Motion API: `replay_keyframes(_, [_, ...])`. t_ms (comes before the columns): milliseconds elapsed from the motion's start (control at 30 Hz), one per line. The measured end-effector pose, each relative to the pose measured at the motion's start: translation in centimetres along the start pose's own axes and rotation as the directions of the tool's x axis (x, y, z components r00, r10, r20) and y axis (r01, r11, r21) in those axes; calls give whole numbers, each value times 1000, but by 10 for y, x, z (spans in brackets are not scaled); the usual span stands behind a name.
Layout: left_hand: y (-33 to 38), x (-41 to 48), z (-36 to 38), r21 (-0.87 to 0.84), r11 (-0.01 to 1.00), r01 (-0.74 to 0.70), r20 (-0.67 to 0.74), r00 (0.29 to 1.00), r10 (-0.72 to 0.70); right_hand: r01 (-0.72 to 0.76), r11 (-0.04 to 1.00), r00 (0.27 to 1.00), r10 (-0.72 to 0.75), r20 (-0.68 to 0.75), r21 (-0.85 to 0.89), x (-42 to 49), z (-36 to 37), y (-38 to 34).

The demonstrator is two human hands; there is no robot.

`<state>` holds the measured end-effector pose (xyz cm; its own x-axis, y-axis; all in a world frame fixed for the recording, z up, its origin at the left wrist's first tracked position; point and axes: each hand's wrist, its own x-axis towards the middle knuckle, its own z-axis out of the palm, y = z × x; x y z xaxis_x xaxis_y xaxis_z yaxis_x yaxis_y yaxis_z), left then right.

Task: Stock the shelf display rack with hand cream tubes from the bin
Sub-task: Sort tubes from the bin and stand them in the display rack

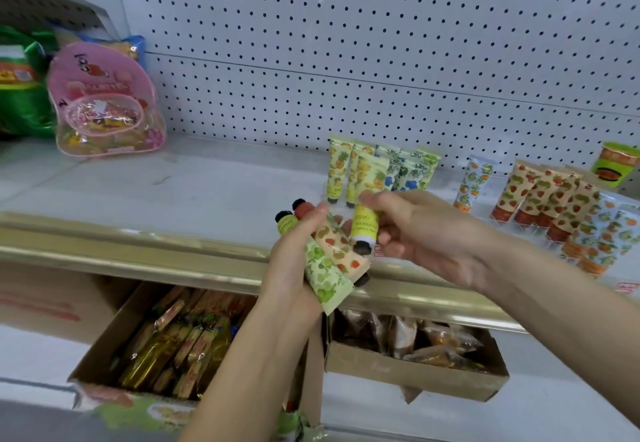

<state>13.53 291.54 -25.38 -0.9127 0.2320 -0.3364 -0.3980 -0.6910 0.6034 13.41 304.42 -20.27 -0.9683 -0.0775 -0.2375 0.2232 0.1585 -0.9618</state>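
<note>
Yellow pineapple tube (363, 225) pinched cap-down in our right hand (419, 230). Our left hand (294, 261) grips green-leaf tube (325, 275) and strawberry tube (343, 247), possibly third underneath. Upright tubes (381, 171) on shelf (207, 185) just behind.

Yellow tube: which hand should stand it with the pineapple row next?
Right. The right hand pinches the yellow tube directly in front of the pineapple row; the left hand is full, holding other tubes.
</note>
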Motion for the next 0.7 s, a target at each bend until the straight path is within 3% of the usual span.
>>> replay_keyframes(167, [15, 2, -12, -73, 994, -87, 36, 995, 90, 85, 988, 996, -87, -11, -128, 10, -9, -26])
replay_keyframes(333, [29, 13, -17, -8, 961, -278, 75, 958, 278, 195, 960, 968, -221, -116, -202, 23, -13, -52])
replay_keyframes(567, [34, 20, -30, 62, 947, -317, 61, 948, 313, 249, 891, 950, -301, -85, -380, 50, -8, -71])
replay_keyframes(700, [41, 24, -35, 57, 936, -348, 62, 937, 345, 263, 879, 945, -318, -78, -397, 66, -4, -74])
